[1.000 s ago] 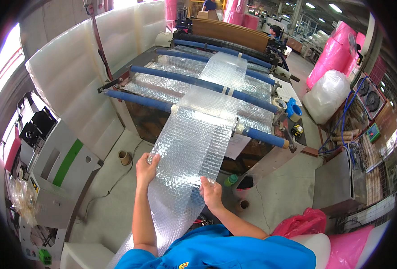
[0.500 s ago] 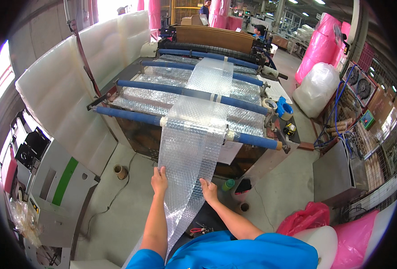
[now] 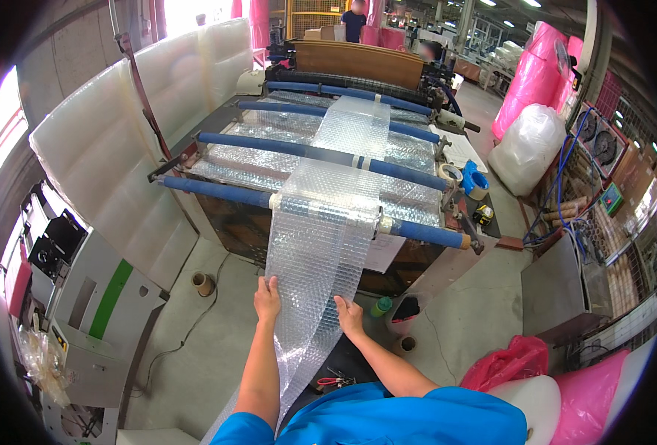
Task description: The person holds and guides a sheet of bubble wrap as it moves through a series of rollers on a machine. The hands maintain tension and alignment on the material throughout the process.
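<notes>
A long clear bubble-wrap strip (image 3: 321, 245) runs off a machine over blue rollers (image 3: 425, 234) and hangs down toward me. My left hand (image 3: 267, 299) grips its left edge. My right hand (image 3: 350, 316) grips its right edge, a little lower. Both arms reach up from the bottom, below blue sleeves. Beneath my hands the strip trails on to the floor.
White foam panels (image 3: 106, 148) stand left of the machine. A grey control cabinet (image 3: 84, 311) is at far left. Tape rolls (image 3: 473, 182) sit on the machine's right side, pink bags (image 3: 532, 74) and a clear sack (image 3: 528, 148) beyond. Red-handled scissors (image 3: 332, 382) lie on the floor.
Both hands have slid lower along the strip, away from the front roller, so more of the strip hangs between the roller and my hands. The view has tilted, showing more of the machine.
</notes>
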Action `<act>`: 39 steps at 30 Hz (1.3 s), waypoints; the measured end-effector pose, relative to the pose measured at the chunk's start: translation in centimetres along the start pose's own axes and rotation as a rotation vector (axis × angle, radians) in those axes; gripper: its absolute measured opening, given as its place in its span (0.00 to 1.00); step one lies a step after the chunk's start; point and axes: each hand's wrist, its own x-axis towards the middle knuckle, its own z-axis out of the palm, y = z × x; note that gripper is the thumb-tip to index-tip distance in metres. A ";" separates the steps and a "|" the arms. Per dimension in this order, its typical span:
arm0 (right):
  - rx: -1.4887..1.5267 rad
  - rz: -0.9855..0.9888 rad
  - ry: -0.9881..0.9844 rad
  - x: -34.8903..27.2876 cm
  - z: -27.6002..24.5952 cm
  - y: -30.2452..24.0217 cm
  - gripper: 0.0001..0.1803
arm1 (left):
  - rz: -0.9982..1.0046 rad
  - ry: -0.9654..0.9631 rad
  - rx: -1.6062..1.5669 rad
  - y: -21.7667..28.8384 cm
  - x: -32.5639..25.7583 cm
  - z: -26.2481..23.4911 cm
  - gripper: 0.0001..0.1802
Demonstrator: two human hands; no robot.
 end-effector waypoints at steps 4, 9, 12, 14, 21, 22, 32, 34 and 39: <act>0.006 0.029 0.005 0.0 0.1 -0.1 0.25 | -0.004 -0.011 -0.021 0.4 -0.1 -0.2 0.22; -0.054 0.025 -0.004 0.2 0.1 0.6 0.25 | -0.040 -0.045 -0.022 0.7 -0.1 -0.5 0.22; -0.041 0.037 -0.009 0.2 0.3 0.8 0.25 | -0.021 -0.023 -0.023 0.7 -0.1 -0.4 0.22; -0.008 0.014 0.006 0.2 0.4 1.0 0.26 | -0.024 -0.029 -0.025 0.5 -0.1 -0.4 0.22; -0.112 -0.034 0.013 -0.9 0.4 2.3 0.27 | 0.022 0.014 -0.055 -0.1 -1.5 -0.4 0.21; -0.090 -0.052 0.021 -0.4 0.4 2.2 0.28 | 0.022 -0.009 -0.063 0.0 -0.9 -0.2 0.20; 0.075 -0.120 0.021 8.4 -2.1 -5.0 0.25 | 0.093 -0.066 -0.006 7.2 8.3 0.0 0.24; 0.096 -0.114 0.038 10.0 -2.4 -6.1 0.25 | 0.024 -0.027 0.048 10.8 8.6 -0.7 0.25; 0.159 -0.166 0.194 11.3 -2.3 -7.9 0.23 | -0.096 -0.007 0.062 14.6 7.0 -4.1 0.31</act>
